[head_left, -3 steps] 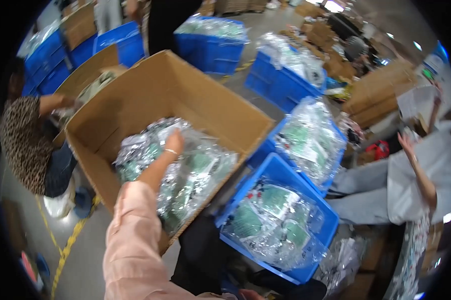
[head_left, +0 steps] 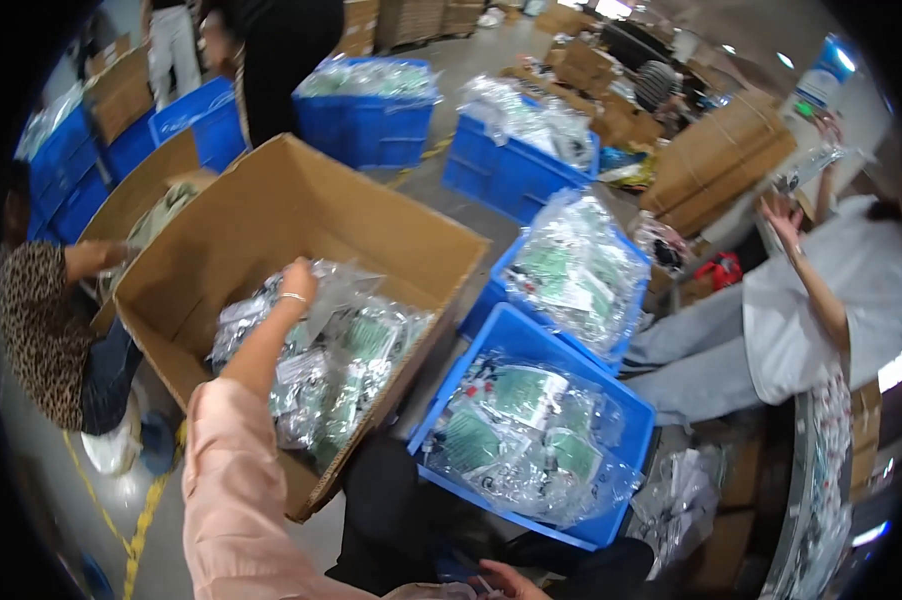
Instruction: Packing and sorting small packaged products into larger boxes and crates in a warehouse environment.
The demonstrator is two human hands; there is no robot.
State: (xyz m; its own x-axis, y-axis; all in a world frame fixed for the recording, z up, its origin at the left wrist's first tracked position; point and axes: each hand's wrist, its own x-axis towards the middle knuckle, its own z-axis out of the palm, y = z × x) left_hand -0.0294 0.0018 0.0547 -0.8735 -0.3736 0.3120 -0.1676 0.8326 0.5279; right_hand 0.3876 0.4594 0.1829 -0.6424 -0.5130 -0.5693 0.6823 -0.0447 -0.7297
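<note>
In a pink sleeve, my left arm reaches into a large open cardboard box (head_left: 371,205). My left hand (head_left: 298,281) is closed on a clear plastic bag (head_left: 343,285) at the top of the pile. Under and around it lie several clear packages with pale green contents (head_left: 371,340). At the bottom edge, my right hand (head_left: 513,580) shows only in part, low in front of my dark-trousered legs. Its fingers are curled, and what they hold is too small to name. Right of the box, a blue crate (head_left: 536,525) holds more of the green packages.
More filled blue crates (head_left: 511,180) stand beyond the box and to the right. A person in a leopard-print top (head_left: 46,330) works at another carton on the left. On the right, a person in a pale grey top (head_left: 816,330) raises their hands. Yellow tape (head_left: 151,505) marks the floor.
The whole view has shifted, so the box and crates sit further left. Within the box, my left hand is slightly higher, with plastic lifted beside it. More of my right hand shows.
</note>
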